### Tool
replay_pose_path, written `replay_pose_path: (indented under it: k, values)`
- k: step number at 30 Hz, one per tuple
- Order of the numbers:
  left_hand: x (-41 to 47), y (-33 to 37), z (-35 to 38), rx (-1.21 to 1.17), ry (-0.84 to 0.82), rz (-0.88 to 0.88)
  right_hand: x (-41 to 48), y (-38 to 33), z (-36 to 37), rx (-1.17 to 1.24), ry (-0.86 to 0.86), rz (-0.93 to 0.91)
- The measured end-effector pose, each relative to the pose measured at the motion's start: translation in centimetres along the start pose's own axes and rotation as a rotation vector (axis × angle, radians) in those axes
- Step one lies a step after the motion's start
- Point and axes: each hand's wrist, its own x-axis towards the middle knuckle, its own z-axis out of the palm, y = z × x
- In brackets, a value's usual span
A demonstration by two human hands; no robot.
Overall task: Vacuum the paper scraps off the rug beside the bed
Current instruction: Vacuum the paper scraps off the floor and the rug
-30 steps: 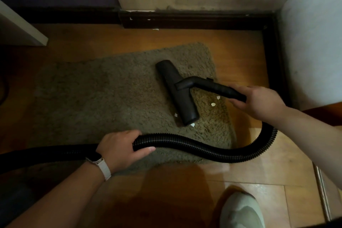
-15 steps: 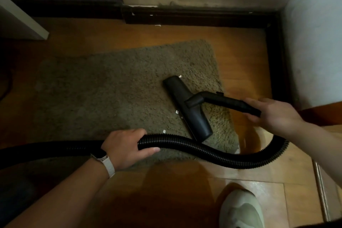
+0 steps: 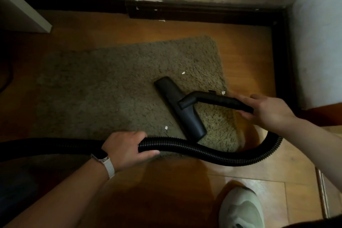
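Head cam here. Our left hand (image 3: 125,149) is wrapped around the ribbed black hose (image 3: 203,151) at the rug's near edge. Our right hand (image 3: 268,111) grips the curved wand (image 3: 218,100) that runs down to the floor nozzle (image 3: 179,109). The nozzle sits flat and diagonal on the right half of the shaggy rug (image 3: 111,89).

Progress-wise, most of the rug looks free of bits, though the left side is too dim to be sure. We count three white paper scraps on it:
- the far scrap (image 3: 183,73), just past the nozzle's far end
- the edge scrap (image 3: 223,92), beside the wand
- the near scrap (image 3: 166,127), just left of the nozzle

One fleck (image 3: 162,20) lies off the rug by the skirting board. We reckon it's mostly done, with a few short passes left.
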Motion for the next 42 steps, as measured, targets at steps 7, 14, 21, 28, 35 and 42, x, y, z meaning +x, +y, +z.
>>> replay_pose_path:
  k: [7,14,21,28,35,42]
  values:
    - [0.2,0.6,-0.5,-0.012,-0.021,-0.004,-2.1,1.9,-0.1,-0.014,0.022,0.236]
    - [1.2,0.7,-0.9,0.014,-0.014,0.001,-2.3,0.9,0.2,-0.024,0.033,0.178]
    - [1.2,1.3,-0.8,0.014,-0.073,0.026,0.2,-2.4,-0.4,-0.076,0.013,-0.04]
    - [0.0,0.2,-0.6,-0.007,-0.06,0.051,3.5,-5.8,-0.3,-0.121,-0.036,-0.296]
    - [-0.8,-0.1,0.6,-0.002,-0.032,0.059,3.9,-5.5,0.0,-0.116,-0.067,-0.321]
    - [-1.3,0.0,0.8,-0.005,-0.047,0.044,2.0,-2.4,-0.4,-0.08,-0.026,-0.133]
